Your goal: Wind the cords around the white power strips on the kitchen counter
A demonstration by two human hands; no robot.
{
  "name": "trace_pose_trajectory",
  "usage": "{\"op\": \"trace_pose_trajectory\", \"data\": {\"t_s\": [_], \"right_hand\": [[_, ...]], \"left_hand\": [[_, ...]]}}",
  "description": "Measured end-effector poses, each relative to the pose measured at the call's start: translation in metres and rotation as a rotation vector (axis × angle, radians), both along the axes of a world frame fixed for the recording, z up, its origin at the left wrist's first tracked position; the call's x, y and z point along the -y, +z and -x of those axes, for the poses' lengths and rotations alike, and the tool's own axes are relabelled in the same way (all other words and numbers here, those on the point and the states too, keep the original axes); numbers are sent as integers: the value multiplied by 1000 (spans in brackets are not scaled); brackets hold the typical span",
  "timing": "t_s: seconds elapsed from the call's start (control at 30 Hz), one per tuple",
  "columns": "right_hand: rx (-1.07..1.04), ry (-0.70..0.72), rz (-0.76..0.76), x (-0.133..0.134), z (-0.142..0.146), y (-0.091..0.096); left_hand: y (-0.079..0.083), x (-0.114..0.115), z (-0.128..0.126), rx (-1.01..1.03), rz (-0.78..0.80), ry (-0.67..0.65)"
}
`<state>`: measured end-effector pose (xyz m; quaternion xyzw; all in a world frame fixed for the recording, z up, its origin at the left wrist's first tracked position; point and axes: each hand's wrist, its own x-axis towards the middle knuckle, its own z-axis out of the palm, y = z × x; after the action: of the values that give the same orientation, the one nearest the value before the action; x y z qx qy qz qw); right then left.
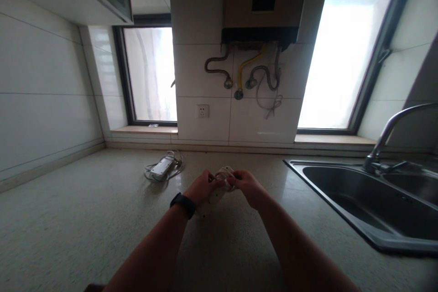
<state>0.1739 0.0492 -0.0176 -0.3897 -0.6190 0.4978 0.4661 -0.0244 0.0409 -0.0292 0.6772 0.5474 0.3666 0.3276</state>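
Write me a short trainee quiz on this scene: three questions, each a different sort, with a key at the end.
1. Multiple choice: what are the left grip and right grip both on?
A) the faucet
B) a looped white cord
C) a window handle

2. True or false: the dark wristband is on the person's right arm.

3. Fill in the blank: the white power strip that lies apart from both grips rests on the countertop to their ____.

Key:
1. B
2. False; the dark wristband is on the left arm.
3. left
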Motion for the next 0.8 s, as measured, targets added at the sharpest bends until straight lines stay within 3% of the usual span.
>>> {"op": "trace_pose_trajectory", "data": {"t_s": [0.27, 0.37, 0.53, 0.7, 0.8], "right_hand": [[53, 152, -56, 5, -8, 7], [57, 76, -68, 2, -6, 5], [6, -18, -82, -3, 2, -3], [88, -141, -189, -12, 6, -13], [207, -241, -319, -15, 6, -16]], "left_hand": [[1, -1, 6, -66, -88, 46], [0, -2, 6, -77, -108, 39], [-1, -3, 2, -51, 0, -33], [5, 4, -3, 22, 64, -149], [11, 14, -8, 53, 15, -242]]}}
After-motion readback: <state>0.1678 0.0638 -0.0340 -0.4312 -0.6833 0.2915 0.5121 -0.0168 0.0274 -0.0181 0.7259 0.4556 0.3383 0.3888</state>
